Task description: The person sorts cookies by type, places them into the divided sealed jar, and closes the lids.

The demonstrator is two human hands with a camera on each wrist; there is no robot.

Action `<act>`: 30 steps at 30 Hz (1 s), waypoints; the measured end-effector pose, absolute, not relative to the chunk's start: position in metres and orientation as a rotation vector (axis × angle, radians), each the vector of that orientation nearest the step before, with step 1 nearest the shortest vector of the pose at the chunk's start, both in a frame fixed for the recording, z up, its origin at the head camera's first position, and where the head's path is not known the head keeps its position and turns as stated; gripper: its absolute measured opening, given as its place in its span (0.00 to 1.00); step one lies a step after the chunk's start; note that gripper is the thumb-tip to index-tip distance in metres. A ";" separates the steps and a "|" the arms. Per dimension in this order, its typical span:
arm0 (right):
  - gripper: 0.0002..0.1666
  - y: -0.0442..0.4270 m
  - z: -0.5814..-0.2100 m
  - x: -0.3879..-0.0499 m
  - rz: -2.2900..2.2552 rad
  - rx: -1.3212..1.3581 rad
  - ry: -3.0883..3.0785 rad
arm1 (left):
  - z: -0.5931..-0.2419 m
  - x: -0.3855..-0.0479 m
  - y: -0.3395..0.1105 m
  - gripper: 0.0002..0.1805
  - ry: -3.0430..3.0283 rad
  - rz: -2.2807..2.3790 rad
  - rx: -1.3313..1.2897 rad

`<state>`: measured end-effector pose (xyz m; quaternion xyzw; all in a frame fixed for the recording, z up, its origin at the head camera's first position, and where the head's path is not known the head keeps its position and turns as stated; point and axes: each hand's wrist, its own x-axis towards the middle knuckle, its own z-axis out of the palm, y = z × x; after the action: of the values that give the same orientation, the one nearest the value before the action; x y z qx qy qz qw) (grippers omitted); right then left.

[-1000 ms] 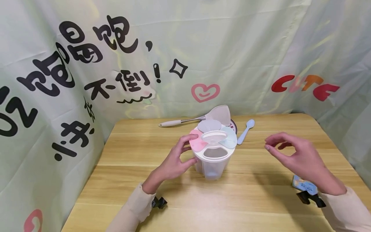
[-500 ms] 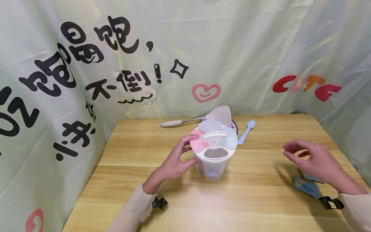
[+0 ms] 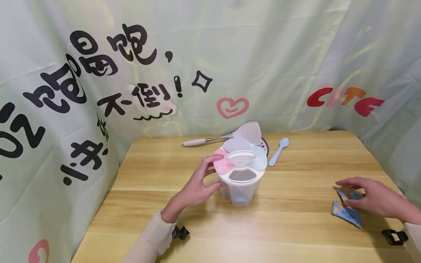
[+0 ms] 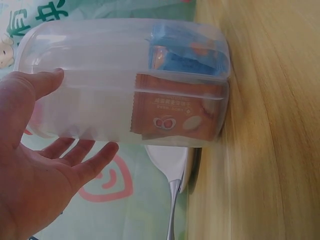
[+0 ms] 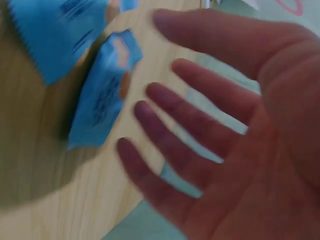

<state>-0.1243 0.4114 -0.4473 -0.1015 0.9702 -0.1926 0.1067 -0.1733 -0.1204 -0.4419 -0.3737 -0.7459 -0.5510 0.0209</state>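
A clear compartmented storage box [image 3: 241,195] stands upright on the table, its lids pink, blue, purple and white. The white flap [image 3: 241,157] is raised, uncovering the front compartment. My left hand [image 3: 197,184] holds the box from its left side, thumb in front and fingers around it. Through its wall show an orange snack packet [image 4: 172,110] and blue wrapping [image 4: 187,55]. At the right, my right hand [image 3: 378,195] hovers over two blue snack packets, the nearer packet [image 3: 346,214] and the farther packet [image 5: 102,95]. Its fingers are spread and hold nothing.
Behind the box lies a spatula [image 3: 248,132] with a pale head, on or against a round dark-rimmed item [image 3: 264,145] mostly hidden. A light blue spoon [image 3: 278,151] lies right of the box. A printed curtain [image 3: 279,73] hangs at the table's back edge.
My right hand has moved right and down to the blue packets, which it and its wrist partly covered before. The left hand keeps its hold on the box.
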 end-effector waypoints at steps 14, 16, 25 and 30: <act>0.28 0.418 -0.454 -0.126 -0.431 -0.363 2.876 | -0.444 -0.173 -0.119 0.42 -2.326 -1.694 -1.133; 0.28 0.419 -0.454 -0.127 -0.437 -0.374 2.897 | -0.445 -0.172 -0.120 0.41 -2.326 -1.690 -1.129; 0.27 0.412 -0.455 -0.124 -0.524 -0.336 2.998 | -0.444 -0.170 -0.119 0.41 -2.321 -1.700 -1.130; 0.18 0.397 -0.453 -0.126 -0.744 -0.347 3.138 | -0.443 -0.171 -0.119 0.42 -2.313 -1.684 -1.137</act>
<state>-0.1264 0.3971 -0.4534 -0.1069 0.9662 -0.2289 -0.0512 -0.1713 -0.1190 -0.4429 -0.3692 -0.7509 -0.5466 0.0314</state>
